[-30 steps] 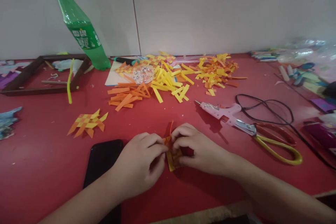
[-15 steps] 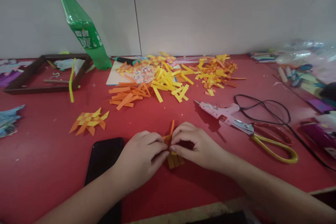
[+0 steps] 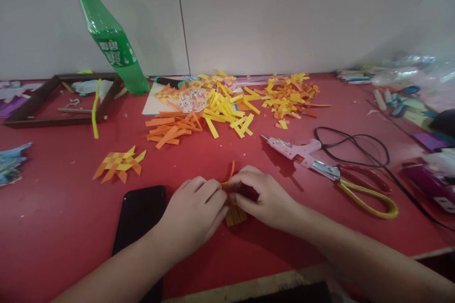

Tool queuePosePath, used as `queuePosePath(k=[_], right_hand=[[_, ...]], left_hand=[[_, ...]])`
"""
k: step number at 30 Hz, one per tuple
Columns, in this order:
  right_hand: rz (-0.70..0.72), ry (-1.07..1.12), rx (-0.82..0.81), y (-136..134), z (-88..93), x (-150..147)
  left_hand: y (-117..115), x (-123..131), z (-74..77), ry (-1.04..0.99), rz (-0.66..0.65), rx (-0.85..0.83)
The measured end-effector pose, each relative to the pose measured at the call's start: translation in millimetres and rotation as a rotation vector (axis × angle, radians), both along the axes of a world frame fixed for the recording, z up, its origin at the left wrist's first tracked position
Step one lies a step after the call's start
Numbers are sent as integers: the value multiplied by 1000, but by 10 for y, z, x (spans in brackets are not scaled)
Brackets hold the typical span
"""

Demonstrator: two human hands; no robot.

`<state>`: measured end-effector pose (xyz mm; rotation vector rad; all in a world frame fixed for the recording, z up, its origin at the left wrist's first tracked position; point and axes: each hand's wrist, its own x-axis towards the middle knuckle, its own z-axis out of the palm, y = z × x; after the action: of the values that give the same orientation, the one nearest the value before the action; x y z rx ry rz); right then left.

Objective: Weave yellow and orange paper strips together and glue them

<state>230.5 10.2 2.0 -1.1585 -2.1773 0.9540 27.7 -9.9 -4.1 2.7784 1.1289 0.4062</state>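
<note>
Both my hands meet over a small weave of orange and yellow paper strips point(image 3: 236, 217) near the front of the red table. My left hand point(image 3: 199, 206) is closed with its fingertips on the weave's left side. From the right, my right hand point(image 3: 261, 194) pinches at the top of it, where one orange strip end sticks up. Fingers cover most of the weave; its lower strips show below them. A woven orange and yellow paper star point(image 3: 120, 163) lies to the left. Past my hands are piles of orange strips point(image 3: 174, 128) and yellow strips point(image 3: 227, 111).
A black phone point(image 3: 139, 218) lies beside my left forearm. Scissors point(image 3: 368, 191) and a pink glue gun point(image 3: 293, 149) with a black cord lie at right. Farther back are a green bottle point(image 3: 117, 52), a brown frame point(image 3: 53, 122) and folded paper scraps point(image 3: 291, 97).
My fingers have drawn closer together over the weave, and less of its upright orange strip shows. The whole view has shifted slightly; the other things lie as before.
</note>
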Motion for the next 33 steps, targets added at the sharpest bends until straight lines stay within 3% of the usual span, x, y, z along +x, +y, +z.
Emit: queuePosePath(k=[7, 17, 26, 33], right_hand=[[42, -16, -51, 17, 39, 70], [193, -117, -91, 79, 66, 172], [258, -146, -74, 57, 122, 167], [189, -144, -25, 26, 72, 122]], left_hand=[[-5, 43, -29, -12, 54, 39], [-1, 83, -9, 71, -6, 209], [2, 78, -23, 14, 45, 177], [21, 63, -23, -3, 50, 114]])
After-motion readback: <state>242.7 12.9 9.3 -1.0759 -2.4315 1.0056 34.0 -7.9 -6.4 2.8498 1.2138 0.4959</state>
